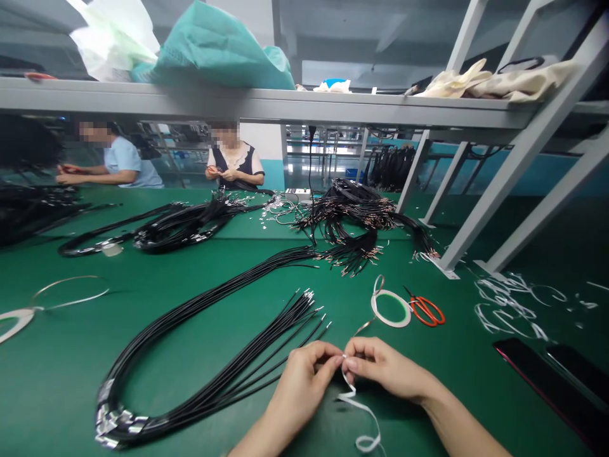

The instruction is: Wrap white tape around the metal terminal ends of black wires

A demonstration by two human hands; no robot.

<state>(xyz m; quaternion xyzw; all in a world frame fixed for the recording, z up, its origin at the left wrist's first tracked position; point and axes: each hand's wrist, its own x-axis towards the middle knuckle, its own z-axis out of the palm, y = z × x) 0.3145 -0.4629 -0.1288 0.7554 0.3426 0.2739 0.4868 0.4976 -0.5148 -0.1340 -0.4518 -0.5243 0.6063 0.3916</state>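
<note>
My left hand (304,374) and my right hand (380,365) meet fingertip to fingertip at the front of the table, both pinched closed on a narrow strip of tape. A white backing strip (364,406) curls down below the fingers. Above them a thin copper-coloured length (365,327) runs toward a tape roll (402,320) with a white rim and green inside. Beside the roll lie red-handled scissors (428,311). Left of my hands a looped bundle of black cables (157,324) has silvery wraps at its bend; some cables pass close to my left hand. The exact pinch point is covered by fingertips.
More black cables (352,203) are heaped at the back. A second tape roll (19,317) is at far left. White scraps (509,304) and a dark phone-like slab (537,381) lie right. Shelf posts (495,203) rise there. Two people (238,165) sit opposite.
</note>
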